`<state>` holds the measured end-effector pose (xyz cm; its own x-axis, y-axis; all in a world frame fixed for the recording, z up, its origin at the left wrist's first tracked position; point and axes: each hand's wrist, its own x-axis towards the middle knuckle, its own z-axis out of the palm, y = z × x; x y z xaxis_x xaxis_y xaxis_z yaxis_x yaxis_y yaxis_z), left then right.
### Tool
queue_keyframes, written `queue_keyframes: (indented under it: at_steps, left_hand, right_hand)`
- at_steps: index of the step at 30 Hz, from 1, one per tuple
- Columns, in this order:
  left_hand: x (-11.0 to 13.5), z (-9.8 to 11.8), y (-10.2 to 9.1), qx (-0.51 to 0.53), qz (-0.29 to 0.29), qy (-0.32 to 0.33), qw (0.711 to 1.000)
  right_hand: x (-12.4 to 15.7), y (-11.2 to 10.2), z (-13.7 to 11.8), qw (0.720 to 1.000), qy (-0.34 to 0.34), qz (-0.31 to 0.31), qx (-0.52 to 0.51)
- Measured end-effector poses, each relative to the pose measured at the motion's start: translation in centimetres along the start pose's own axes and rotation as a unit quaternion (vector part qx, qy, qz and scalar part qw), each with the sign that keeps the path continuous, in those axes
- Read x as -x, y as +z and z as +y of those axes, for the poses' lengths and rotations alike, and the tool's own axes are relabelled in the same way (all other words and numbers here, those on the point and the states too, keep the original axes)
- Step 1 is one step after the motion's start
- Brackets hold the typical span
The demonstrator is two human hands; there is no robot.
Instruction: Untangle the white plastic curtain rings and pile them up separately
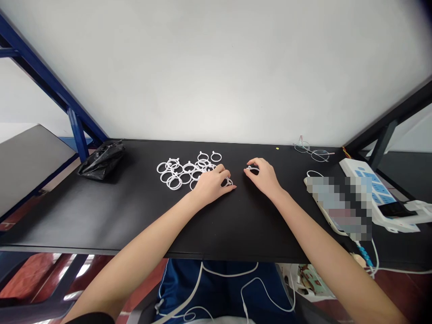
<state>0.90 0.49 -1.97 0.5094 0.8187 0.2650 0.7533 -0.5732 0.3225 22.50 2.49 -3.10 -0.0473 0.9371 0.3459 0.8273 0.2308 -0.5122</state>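
Observation:
A pile of several white plastic rings (184, 170) lies on the black table (135, 211), left of centre. My left hand (212, 184) rests at the right edge of the pile, fingers curled over one white ring (228, 182). A little to the right, my right hand (265, 176) pinches another small white ring (251, 168) between thumb and fingers, just above the table top.
A crumpled black plastic bag (101, 162) sits at the table's left end. Wire-rimmed glasses (312, 152) lie at the back right. A white and blue power strip (374, 189), a blurred device (337, 202) and cables occupy the right side. A blue metal frame (77, 130) stands at left.

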Motion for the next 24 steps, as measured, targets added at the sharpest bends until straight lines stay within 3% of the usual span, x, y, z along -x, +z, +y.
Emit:
queue_keyframes:
  at_steps: [24]
  left_hand:
    - [0.1, -0.29, 0.28, 0.012, 0.053, 0.02, 0.998]
  right_hand:
    - [-0.01, -0.27, -0.17, 0.998, 0.017, -0.018, -0.054]
